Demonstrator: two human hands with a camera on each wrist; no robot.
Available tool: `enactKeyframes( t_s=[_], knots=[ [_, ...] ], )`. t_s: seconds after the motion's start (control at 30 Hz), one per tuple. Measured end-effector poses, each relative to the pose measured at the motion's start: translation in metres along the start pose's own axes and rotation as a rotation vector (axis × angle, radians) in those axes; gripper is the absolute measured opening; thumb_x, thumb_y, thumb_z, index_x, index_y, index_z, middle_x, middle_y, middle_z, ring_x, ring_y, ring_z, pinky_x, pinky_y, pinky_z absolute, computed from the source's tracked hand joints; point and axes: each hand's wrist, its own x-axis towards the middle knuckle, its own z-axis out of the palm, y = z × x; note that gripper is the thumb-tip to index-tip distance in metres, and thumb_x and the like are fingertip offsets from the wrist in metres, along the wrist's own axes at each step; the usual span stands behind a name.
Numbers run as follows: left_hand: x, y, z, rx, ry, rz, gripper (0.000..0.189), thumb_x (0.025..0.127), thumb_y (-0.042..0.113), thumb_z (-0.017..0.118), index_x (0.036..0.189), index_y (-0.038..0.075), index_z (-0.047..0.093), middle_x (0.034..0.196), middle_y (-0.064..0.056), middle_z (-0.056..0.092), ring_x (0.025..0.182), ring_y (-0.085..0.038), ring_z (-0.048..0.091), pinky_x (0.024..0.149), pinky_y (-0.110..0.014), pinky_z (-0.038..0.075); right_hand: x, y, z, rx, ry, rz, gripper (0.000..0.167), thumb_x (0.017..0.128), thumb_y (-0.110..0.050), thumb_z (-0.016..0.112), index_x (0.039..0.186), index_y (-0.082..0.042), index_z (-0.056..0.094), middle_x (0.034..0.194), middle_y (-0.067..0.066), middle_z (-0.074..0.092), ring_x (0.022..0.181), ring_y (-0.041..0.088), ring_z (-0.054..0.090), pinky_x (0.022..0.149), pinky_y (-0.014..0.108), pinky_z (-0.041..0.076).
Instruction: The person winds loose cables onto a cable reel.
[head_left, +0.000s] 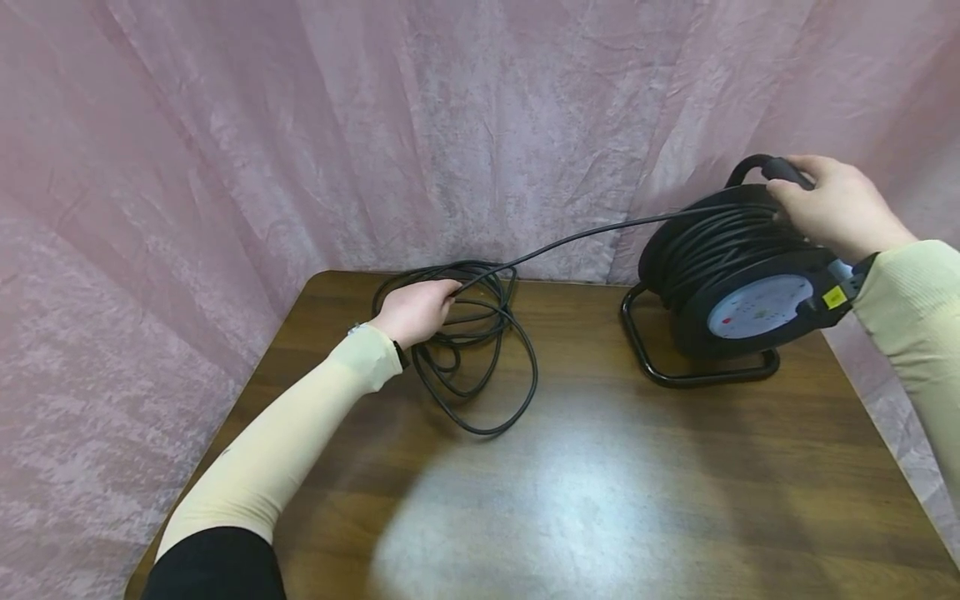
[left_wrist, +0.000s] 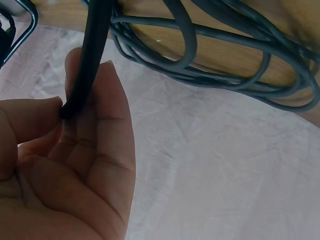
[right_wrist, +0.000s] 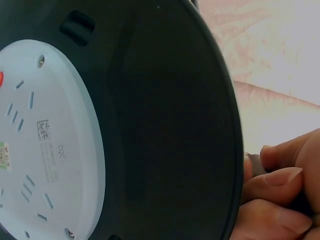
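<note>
A black cable reel (head_left: 678, 325) with a pale blue socket face (head_left: 761, 307) stands on its tubular frame at the table's right side. My right hand (head_left: 847, 204) grips the dark handle (head_left: 783, 172) on top of it; the right wrist view shows the fingers (right_wrist: 282, 185) curled behind the reel's disc (right_wrist: 170, 120). From the drum, a black cable (head_left: 577, 237) runs left through the air to my left hand (head_left: 416, 312). There it lies pinched between thumb and fingers, as the left wrist view shows. Below that hand, loose cable coils (head_left: 528, 358) lie on the table.
The brown wooden table (head_left: 600, 492) has a rounded far left corner. Behind it hangs a pink velvet curtain (head_left: 525, 125), close to the coils and the reel. A black bar of the reel's frame (head_left: 705, 381) sits on the tabletop at the right.
</note>
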Motion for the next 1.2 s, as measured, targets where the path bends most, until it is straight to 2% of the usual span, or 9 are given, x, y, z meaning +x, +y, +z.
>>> enactKeyframes(
  t_s=[0.07,0.17,0.3,0.43,0.6,0.67,0.8,1.1,1.2],
  knots=[
    [-0.001,-0.002,0.0,-0.003,0.007,-0.003,0.038,0.11,0.018,0.048,0.146,0.012,0.057,0.132,-0.008,0.068,0.111,-0.024,0.068,0.082,-0.041,0.056,0.0,0.0,0.001,0.012,0.001,0.007,0.072,0.106,-0.047,0.04,0.163,-0.005,0.023,0.095,0.014,0.073,0.077,0.018,0.058,0.061,0.034,0.043],
    [-0.002,-0.004,0.0,-0.008,0.014,-0.011,0.038,0.11,0.018,0.048,0.146,0.012,0.057,0.132,-0.008,0.068,0.111,-0.024,0.068,0.082,-0.041,0.056,-0.002,-0.001,0.002,0.052,0.004,-0.001,0.069,0.107,-0.044,0.04,0.161,-0.003,0.027,0.088,0.008,0.073,0.071,0.02,0.056,0.056,0.035,0.043],
    [-0.004,-0.008,0.001,-0.039,0.015,-0.025,0.033,0.11,0.018,0.047,0.14,0.011,0.06,0.112,-0.006,0.072,0.091,-0.022,0.068,0.074,-0.039,0.053,-0.002,-0.004,0.005,0.113,0.008,-0.013,0.067,0.107,-0.04,0.039,0.16,-0.001,0.026,0.085,0.004,0.067,0.06,0.016,0.052,0.051,0.034,0.043],
    [-0.005,-0.014,0.001,-0.066,0.017,-0.049,0.028,0.111,0.018,0.046,0.132,0.011,0.063,0.097,-0.002,0.069,0.076,-0.019,0.06,0.07,-0.038,0.049,-0.005,-0.011,0.008,0.153,-0.006,0.0,0.068,0.108,-0.039,0.037,0.163,-0.003,0.018,0.094,0.01,0.062,0.062,0.016,0.051,0.052,0.034,0.043],
    [-0.005,-0.021,0.0,-0.093,0.019,-0.085,0.029,0.111,0.021,0.048,0.133,0.012,0.063,0.108,-0.003,0.071,0.086,-0.018,0.064,0.076,-0.04,0.052,-0.01,-0.019,0.009,0.215,-0.029,0.004,0.068,0.108,-0.037,0.036,0.164,-0.004,0.014,0.095,0.008,0.06,0.061,0.015,0.049,0.051,0.033,0.043],
    [-0.004,-0.025,-0.001,-0.111,0.015,-0.102,0.029,0.111,0.022,0.048,0.132,0.012,0.064,0.106,-0.004,0.072,0.087,-0.019,0.065,0.078,-0.042,0.052,-0.011,-0.022,0.01,0.253,-0.038,-0.002,0.068,0.108,-0.034,0.036,0.164,-0.004,0.011,0.093,0.005,0.06,0.059,0.013,0.048,0.05,0.031,0.042],
    [-0.002,-0.033,-0.001,-0.127,0.013,-0.129,0.026,0.111,0.025,0.046,0.125,0.013,0.065,0.09,-0.003,0.071,0.079,-0.02,0.064,0.076,-0.042,0.05,-0.012,-0.028,0.013,0.329,-0.055,-0.002,0.07,0.109,-0.03,0.035,0.164,-0.004,0.001,0.093,0.001,0.058,0.057,0.009,0.045,0.049,0.028,0.04],
    [-0.001,-0.049,0.001,-0.153,0.007,-0.157,0.033,0.111,0.027,0.046,0.136,0.012,0.062,0.096,-0.003,0.071,0.084,-0.02,0.066,0.079,-0.044,0.052,-0.015,-0.039,0.019,0.416,-0.083,0.011,0.062,0.11,-0.028,0.034,0.162,-0.002,0.013,0.1,0.004,0.05,0.063,0.008,0.046,0.052,0.023,0.042],
    [0.0,-0.054,0.001,-0.148,0.013,-0.171,0.034,0.111,0.027,0.047,0.138,0.012,0.061,0.106,-0.005,0.071,0.092,-0.022,0.067,0.083,-0.046,0.053,-0.016,-0.042,0.02,0.471,-0.108,0.016,0.063,0.11,-0.028,0.035,0.163,-0.004,0.01,0.1,0.002,0.05,0.063,0.006,0.046,0.051,0.021,0.041]
  ],
)
